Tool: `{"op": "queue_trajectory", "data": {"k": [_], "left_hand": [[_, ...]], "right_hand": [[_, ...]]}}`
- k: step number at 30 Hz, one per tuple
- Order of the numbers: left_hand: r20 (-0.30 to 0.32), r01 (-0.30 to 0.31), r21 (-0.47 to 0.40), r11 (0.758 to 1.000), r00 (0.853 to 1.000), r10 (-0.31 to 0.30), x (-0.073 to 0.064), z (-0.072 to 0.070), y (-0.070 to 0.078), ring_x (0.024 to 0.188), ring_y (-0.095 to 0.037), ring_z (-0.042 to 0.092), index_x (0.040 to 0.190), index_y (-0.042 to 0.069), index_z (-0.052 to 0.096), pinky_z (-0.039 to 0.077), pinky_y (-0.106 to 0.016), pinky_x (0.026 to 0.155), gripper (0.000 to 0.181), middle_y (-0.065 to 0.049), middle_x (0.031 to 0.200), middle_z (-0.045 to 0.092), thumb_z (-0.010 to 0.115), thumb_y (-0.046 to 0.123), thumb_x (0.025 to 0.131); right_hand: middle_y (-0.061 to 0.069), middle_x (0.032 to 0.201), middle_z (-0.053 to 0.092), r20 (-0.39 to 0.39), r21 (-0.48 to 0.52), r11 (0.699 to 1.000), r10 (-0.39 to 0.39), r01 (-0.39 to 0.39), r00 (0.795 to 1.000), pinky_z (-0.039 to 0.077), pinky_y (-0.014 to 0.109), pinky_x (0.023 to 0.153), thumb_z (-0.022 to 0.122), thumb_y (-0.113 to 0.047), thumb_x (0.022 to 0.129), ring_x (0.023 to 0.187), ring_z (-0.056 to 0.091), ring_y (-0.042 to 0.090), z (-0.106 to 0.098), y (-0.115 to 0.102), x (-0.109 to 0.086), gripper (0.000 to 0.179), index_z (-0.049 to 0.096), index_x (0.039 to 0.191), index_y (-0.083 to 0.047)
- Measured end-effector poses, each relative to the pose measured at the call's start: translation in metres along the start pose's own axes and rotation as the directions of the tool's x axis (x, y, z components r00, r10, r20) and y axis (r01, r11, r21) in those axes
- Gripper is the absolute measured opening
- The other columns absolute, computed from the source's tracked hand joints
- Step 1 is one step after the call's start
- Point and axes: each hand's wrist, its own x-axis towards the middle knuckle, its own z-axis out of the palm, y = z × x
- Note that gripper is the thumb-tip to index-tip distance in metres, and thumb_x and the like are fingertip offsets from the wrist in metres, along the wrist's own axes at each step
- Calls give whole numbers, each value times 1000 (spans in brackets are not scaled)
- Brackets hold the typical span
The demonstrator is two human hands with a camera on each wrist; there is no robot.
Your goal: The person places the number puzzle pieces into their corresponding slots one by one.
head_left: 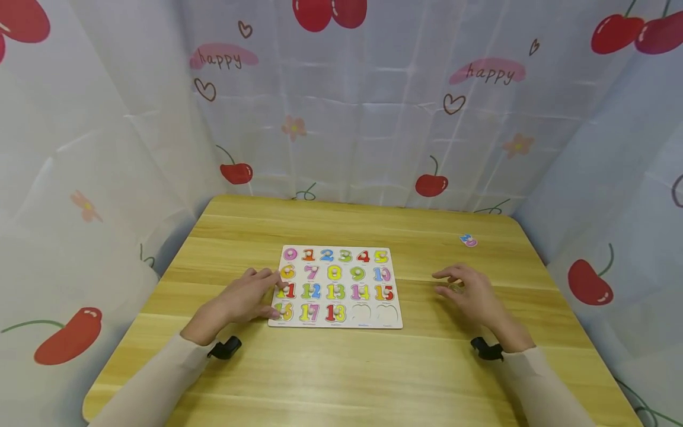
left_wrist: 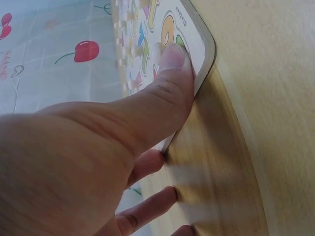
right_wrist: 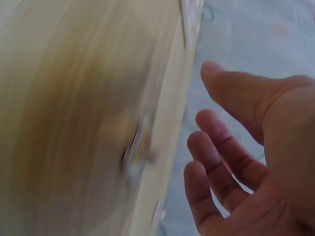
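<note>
A white number puzzle board lies on the table, filled with colourful knobbed number pieces. Two bare outlines show at its lower right. My left hand rests at the board's left edge. In the left wrist view its thumb presses the corner near "Sixteen", while other fingertips touch the wood. Right of the board, my right hand hovers with fingers apart, holding nothing. A small puzzle piece lies below its fingers, blurred in the right wrist view. Farther back is a blue and pink number piece.
The wooden table has rounded corners. A white curtain printed with cherries and hearts hangs behind it and along both sides. Each wrist carries a black camera mount, the left one and the right one.
</note>
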Motion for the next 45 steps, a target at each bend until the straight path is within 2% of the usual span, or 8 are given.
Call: {"op": "queue_trajectory", "data": {"k": [4,8,12,17,22,31,40,45], "left_hand": [[6,5,-1,1000,1000,-5,0,1,0,114,-28,57,136,20,73,56,-51,94,47,-7,145,72,95,37,98],[5,6,1,1000,1000,-6,-1,1,0,114,-29,57,135,20,73,56,-51,95,47,-7,144,72,96,37,98],[2,2,4,1000,1000,-2,-1,0,0,114,-29,57,135,19,73,56,-51,98,46,-7,143,72,95,36,98],[17,15,-9,1000,1000,-15,0,1,-1,117,-30,58,137,21,72,57,-54,100,48,-8,149,71,95,37,98],[25,32,-23,999,999,-32,0,2,-1,119,-32,59,137,21,72,58,-57,99,51,-9,153,70,96,38,96],[21,25,-11,1000,999,-25,1,0,1,120,-33,60,138,21,72,59,-57,98,50,-8,150,71,96,37,97],[27,15,4,1000,1000,-16,3,1,-1,122,-33,59,139,20,71,58,-57,100,49,-9,151,70,94,37,100],[12,4,20,1000,1000,-5,2,1,-4,121,-32,60,137,19,72,58,-56,103,47,-8,146,72,95,37,100]], "right_hand": [[11,117,79,20,7,1000,22,-22,1000,69,38,86,90,-8,102,101,77,27,-13,27,-14,25,87,127,-8],[6,109,79,69,25,999,38,-40,997,62,24,80,87,-6,104,91,74,12,-18,41,-21,18,89,122,-10],[5,111,83,80,14,997,68,-69,994,59,21,78,86,-8,106,90,71,4,-16,45,-23,13,90,118,-11],[3,108,86,60,-4,994,109,-109,992,59,22,77,87,-12,106,87,71,4,-12,44,-23,10,89,115,-10],[3,104,88,33,-31,993,112,-111,993,59,25,77,88,-13,105,85,73,5,-8,39,-22,7,90,111,-10],[3,103,89,-28,-46,994,101,-103,994,60,25,75,92,-16,102,85,74,8,-2,5,-14,7,92,109,-13],[-4,98,87,19,13,998,56,-56,998,59,23,76,94,-18,101,82,69,4,16,-45,-2,6,92,105,-14],[-6,94,84,105,78,997,-5,-3,994,57,22,73,93,-18,102,79,65,2,39,-69,8,6,91,104,-13]]}}
